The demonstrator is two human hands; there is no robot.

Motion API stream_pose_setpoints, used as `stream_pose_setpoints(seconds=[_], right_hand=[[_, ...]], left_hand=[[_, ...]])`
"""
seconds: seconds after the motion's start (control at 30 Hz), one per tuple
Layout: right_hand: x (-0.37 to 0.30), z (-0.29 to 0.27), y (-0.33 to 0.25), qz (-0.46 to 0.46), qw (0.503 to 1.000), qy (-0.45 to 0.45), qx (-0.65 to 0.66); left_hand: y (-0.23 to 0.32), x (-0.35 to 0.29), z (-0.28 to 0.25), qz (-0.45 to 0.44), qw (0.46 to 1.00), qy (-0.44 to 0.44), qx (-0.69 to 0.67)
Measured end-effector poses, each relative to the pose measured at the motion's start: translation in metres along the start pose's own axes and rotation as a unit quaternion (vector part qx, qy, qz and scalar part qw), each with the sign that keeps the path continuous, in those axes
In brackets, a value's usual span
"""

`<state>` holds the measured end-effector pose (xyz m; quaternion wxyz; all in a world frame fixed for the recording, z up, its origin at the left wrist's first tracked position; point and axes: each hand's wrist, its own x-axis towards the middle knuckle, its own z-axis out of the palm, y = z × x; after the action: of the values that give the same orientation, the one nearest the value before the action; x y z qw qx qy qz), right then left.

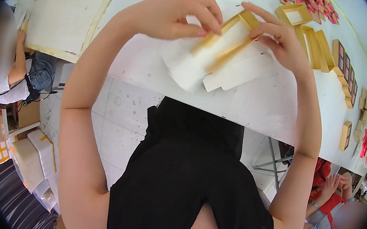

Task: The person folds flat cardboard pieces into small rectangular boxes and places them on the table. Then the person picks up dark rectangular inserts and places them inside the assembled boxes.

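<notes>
Here, hands (181,18) (286,42) at gold frame (229,57), white card (238,76)

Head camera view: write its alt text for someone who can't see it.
A person's left hand and right hand handle a gold-walled box, slightly blurred, over white card on a white table; more gold boxes stand to the right.

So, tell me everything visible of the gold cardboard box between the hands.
The gold, cardboard-looking rectangular box shows two long, narrow walls and a far end wall; its near end is blurred. White shows inside. It slants across flat white card, near end toward lower left. The left hand seems to touch its left wall, the right hand its far right corner.
</notes>
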<state>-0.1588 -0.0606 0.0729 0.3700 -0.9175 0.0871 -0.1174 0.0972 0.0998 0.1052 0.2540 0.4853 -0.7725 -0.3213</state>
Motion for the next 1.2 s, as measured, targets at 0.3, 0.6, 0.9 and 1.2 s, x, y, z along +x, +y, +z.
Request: stream_pose_setpoints(seconds=[0.3, 0.6, 0.9, 1.2], right_hand=[[-0.019, 0.037, -0.04, -0.169, 0.949, 0.06, -0.26], [-0.048, 0.06, -0.027, -0.144, 0.971, 0.118, -0.152], [-0.045, 0.08, -0.02, -0.219, 0.93, 0.211, -0.207], [-0.058, 0.071, -0.026, -0.196, 0.95, 0.16, -0.183]], left_hand=[[-0.018, -0.004, 0.036, 0.161, 0.978, 0.058, 0.122], [-0.011, 0.002, 0.064, 0.236, 0.942, 0.143, 0.188], [0.0, -0.011, 0.1, 0.205, 0.905, 0.182, 0.325], [0.024, -0.021, 0.102, 0.18, 0.886, 0.149, 0.399]])
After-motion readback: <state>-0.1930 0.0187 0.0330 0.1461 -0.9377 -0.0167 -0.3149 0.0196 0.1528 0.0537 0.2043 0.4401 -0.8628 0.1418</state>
